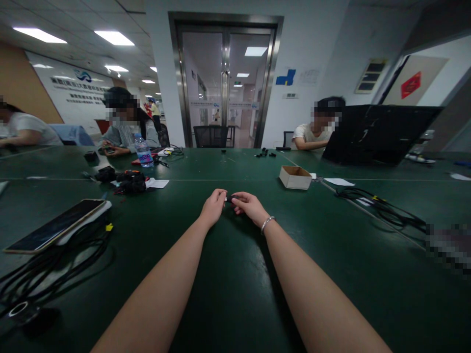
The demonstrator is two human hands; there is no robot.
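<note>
A small dark piece with a silvery end point(229, 199) is held between my two hands, just above the green table point(235, 274). Its kind is too small to make out. The fingertips of my left hand point(213, 208) are closed at the silvery end. My right hand point(253, 207), with a silver bracelet point(267, 224) at its wrist, pinches the dark end between thumb and fingers. Part of the piece is hidden by the fingers.
An open cardboard box point(295, 181) stands beyond my right hand. A phone point(55, 225) and coiled black cables point(69, 260) lie left; more cable point(386, 208) lies right. A water bottle point(143, 152) and a large black monitor point(379, 135) stand farther back. Several people sit across the table.
</note>
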